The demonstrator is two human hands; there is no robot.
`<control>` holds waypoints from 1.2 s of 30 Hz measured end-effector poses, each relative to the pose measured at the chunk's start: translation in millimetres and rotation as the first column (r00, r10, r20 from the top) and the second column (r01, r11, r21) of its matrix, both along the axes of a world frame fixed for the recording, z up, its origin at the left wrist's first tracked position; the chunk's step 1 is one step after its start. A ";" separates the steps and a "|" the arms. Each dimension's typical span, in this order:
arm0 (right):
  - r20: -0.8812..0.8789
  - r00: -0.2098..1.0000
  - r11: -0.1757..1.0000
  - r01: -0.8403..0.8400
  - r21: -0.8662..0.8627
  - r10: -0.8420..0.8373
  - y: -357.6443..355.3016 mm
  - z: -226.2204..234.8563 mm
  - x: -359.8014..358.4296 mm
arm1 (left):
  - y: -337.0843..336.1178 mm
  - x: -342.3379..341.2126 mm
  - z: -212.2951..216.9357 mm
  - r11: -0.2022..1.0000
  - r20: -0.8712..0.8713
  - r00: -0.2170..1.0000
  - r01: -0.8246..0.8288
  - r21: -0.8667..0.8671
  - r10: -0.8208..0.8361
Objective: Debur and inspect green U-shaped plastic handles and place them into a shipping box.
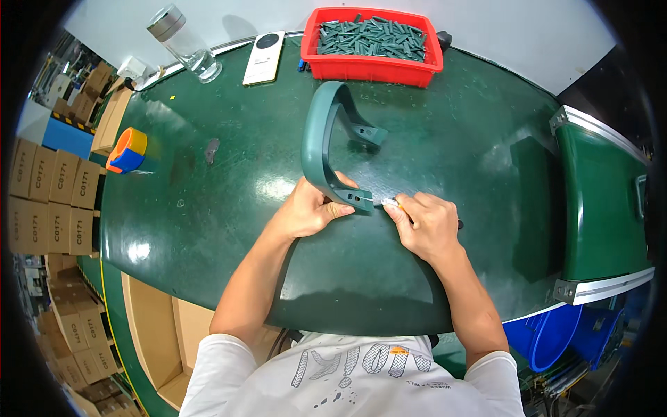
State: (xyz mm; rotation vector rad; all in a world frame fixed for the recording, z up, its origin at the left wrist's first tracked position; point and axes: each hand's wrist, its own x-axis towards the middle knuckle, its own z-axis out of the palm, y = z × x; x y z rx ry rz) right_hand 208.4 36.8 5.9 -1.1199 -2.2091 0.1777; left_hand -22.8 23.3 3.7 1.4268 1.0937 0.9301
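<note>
A dark green curved plastic handle (321, 135) lies on the green table (208, 229), its open side facing right. My left hand (309, 208) grips the handle's near end. My right hand (424, 224) pinches a small tool with an orange body and a bright metal tip (389, 203) against that near end, beside a hole in it. The handle's far end (367, 133) rests free on the table.
A red bin (375, 66) of several small green plastic pieces stands at the back. A white phone (264, 57), a clear bottle (184, 43) and an orange-blue tape roll (128, 150) sit to the left. A green bin (601, 201) is at right. Cardboard boxes (52, 201) line the left.
</note>
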 end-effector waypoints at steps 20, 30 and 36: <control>-0.157 0.987 0.997 -0.035 -0.062 0.025 4.3 5.8 7.2 | 8.0 1.7 3.3 0.906 0.002 0.999 -0.042 0.421 0.046; -0.366 0.917 0.954 -0.240 -0.182 0.160 -6.1 20.2 6.4 | 1.0 3.4 -4.7 0.912 0.370 0.927 -0.206 0.355 0.066; -0.358 0.916 0.943 -0.264 -0.202 0.180 -7.8 20.5 3.9 | 1.1 2.8 -6.9 0.913 0.363 0.932 -0.164 0.373 0.019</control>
